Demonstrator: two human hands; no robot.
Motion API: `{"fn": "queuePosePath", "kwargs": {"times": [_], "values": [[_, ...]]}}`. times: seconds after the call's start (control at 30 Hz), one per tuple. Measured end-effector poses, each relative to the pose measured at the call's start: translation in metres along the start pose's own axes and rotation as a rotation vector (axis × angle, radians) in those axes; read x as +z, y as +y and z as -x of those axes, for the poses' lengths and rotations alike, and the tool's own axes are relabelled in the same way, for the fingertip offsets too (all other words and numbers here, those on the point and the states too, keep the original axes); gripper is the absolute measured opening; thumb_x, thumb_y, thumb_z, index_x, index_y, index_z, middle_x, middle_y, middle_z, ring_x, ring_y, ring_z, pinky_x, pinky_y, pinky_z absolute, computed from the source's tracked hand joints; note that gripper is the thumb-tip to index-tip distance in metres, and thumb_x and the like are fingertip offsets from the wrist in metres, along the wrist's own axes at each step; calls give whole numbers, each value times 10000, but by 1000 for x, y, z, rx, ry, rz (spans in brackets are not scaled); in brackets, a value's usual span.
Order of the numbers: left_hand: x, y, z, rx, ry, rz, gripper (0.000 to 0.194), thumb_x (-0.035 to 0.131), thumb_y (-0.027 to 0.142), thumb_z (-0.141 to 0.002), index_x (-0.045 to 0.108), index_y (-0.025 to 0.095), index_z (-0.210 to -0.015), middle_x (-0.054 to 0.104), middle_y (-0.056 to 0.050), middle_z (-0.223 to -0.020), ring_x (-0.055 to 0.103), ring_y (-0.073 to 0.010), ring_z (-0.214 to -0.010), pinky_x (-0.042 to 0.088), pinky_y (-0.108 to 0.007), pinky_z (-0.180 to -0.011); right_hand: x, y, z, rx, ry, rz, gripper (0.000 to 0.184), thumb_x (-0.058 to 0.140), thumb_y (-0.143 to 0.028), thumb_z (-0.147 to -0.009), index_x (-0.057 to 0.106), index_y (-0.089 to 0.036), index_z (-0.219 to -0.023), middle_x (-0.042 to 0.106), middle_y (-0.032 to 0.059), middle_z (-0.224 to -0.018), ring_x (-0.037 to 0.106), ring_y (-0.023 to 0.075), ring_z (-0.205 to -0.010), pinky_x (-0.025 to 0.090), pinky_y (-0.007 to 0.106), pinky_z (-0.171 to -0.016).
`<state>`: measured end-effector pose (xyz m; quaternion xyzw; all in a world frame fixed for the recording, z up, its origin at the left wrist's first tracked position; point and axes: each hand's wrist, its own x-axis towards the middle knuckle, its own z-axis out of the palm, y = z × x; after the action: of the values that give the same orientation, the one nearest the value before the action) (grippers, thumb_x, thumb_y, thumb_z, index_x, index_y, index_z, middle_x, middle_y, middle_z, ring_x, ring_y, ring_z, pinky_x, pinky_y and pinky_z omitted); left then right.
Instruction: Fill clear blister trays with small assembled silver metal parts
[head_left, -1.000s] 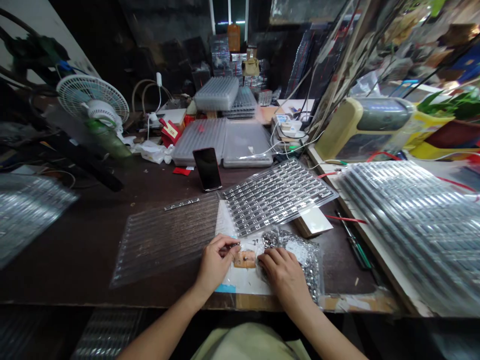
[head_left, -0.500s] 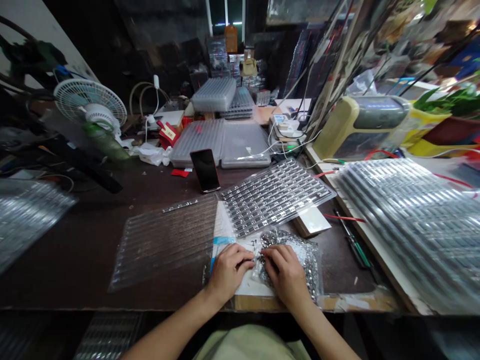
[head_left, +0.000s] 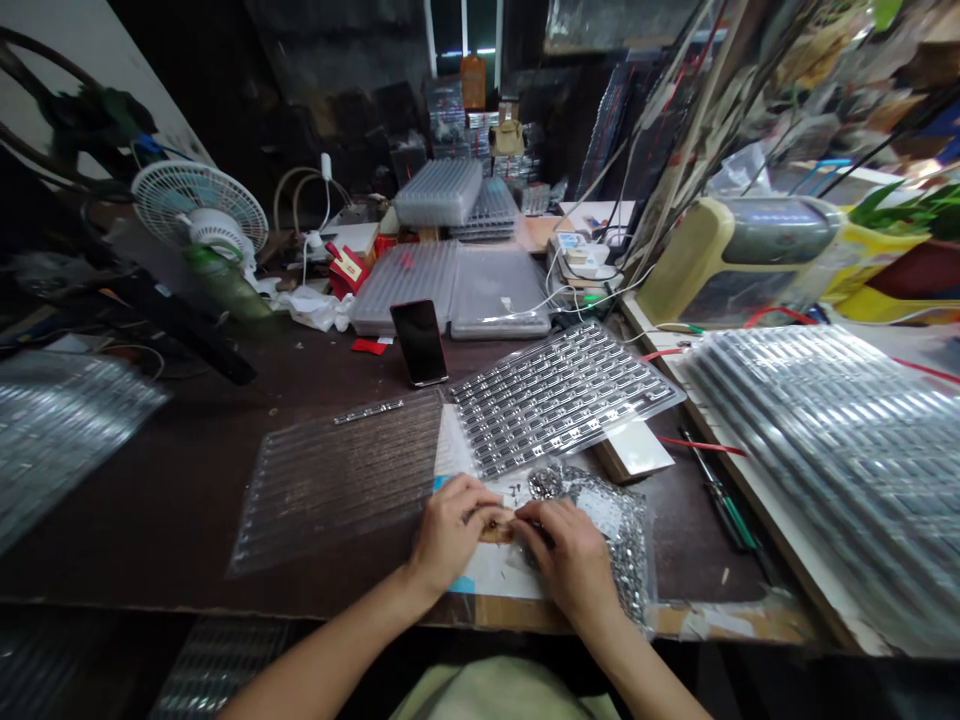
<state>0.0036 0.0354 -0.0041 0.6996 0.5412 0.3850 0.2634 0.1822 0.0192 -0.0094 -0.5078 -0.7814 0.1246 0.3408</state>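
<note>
In the head view my left hand (head_left: 452,530) is closed on a small tan-brown piece (head_left: 496,530), its thumb and fingers at the piece's left side. My right hand (head_left: 570,545) has its fingertips pinched together at the piece's right end; what they hold is too small to make out. Both hands are over white paper (head_left: 517,580) at the table's front edge. A clear plastic bag of small shiny metal parts (head_left: 634,560) lies beside and partly under my right hand. Behind the hands rests a clear tray filled with rows of metal parts (head_left: 562,395).
Left of the hands lies a clear ribbed tray (head_left: 337,480) with one metal strip (head_left: 368,411) at its top. A phone (head_left: 418,342) stands upright behind it. At the right are a green-handled screwdriver (head_left: 731,510) and stacked filled trays (head_left: 840,450). A fan (head_left: 201,210) stands back left.
The hands have come closer together, and the tan-brown piece now shows between them. The bag beside my right hand has shifted slightly. The whole view has moved a little.
</note>
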Motion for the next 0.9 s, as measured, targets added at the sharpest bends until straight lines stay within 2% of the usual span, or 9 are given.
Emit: {"fn": "queuePosePath", "kwargs": {"times": [0.13, 0.2, 0.27, 0.33, 0.43, 0.63, 0.73, 0.9], "values": [[-49, -39, -56, -44, 208, -217, 143, 601, 241, -822, 723, 227, -897, 665, -38, -896, 616, -176, -850, 475, -286, -789, 14, -11, -2, -33, -53, 19, 160, 569, -313, -876, 658, -236, -768, 661, 5, -767, 551, 154, -753, 349, 287, -691], [-71, -65, -83, -89, 247, -347, 138, 616, 275, -805, 731, 225, -863, 668, -39, -914, 610, -186, -866, 462, -303, -817, 19, -14, -2, -43, -45, 28, 153, 566, -313, -880, 679, -257, -794, 672, 2, -811, 547, 153, -780, 332, 294, -710], [-85, -86, -99, -115, 245, -424, 153, 604, 300, -806, 735, 223, -821, 674, -39, -923, 606, -195, -891, 450, -318, -838, 22, -14, -2, -47, -32, 37, 148, 565, -305, -882, 692, -275, -813, 676, -4, -840, 544, 149, -793, 325, 296, -717], [-91, -101, -106, -114, 226, -442, 172, 587, 303, -812, 734, 215, -797, 684, -38, -906, 611, -193, -880, 448, -316, -834, 23, -13, -2, -46, -24, 40, 137, 569, -289, -879, 698, -284, -832, 676, -9, -848, 543, 145, -793, 325, 295, -712], [-92, -110, -104, -95, 196, -441, 192, 556, 289, -824, 725, 200, -805, 700, -36, -876, 627, -182, -840, 457, -295, -809, 22, -12, -1, -45, -22, 44, 131, 574, -267, -875, 702, -292, -860, 674, -9, -858, 544, 145, -795, 331, 295, -704], [-97, -109, -100, -88, 180, -497, 200, 614, 319, -793, 709, 215, -936, 696, -58, -1000, 622, -223, -927, 435, -333, -863, 20, -13, -2, -50, -42, 82, 134, 571, -272, -876, 694, -303, -920, 663, -2, -882, 546, 153, -810, 338, 300, -706], [-102, -108, -98, -96, 178, -530, 159, 615, 303, -792, 715, 222, -885, 701, -64, -966, 623, -239, -909, 430, -352, -847, 14, -10, -1, -46, -35, 88, 186, 534, -273, -894, 664, -275, -1028, 660, 23, -926, 551, 165, -839, 349, 307, -724], [-100, -107, -100, -89, 186, -535, 154, 583, 316, -818, 716, 239, -810, 716, -33, -922, 635, -218, -859, 433, -332, -825, 3, -1, 0, -26, -16, 95, 181, 496, -271, -912, 676, -261, -938, 663, 26, -907, 555, 168, -831, 346, 311, -721]]}}
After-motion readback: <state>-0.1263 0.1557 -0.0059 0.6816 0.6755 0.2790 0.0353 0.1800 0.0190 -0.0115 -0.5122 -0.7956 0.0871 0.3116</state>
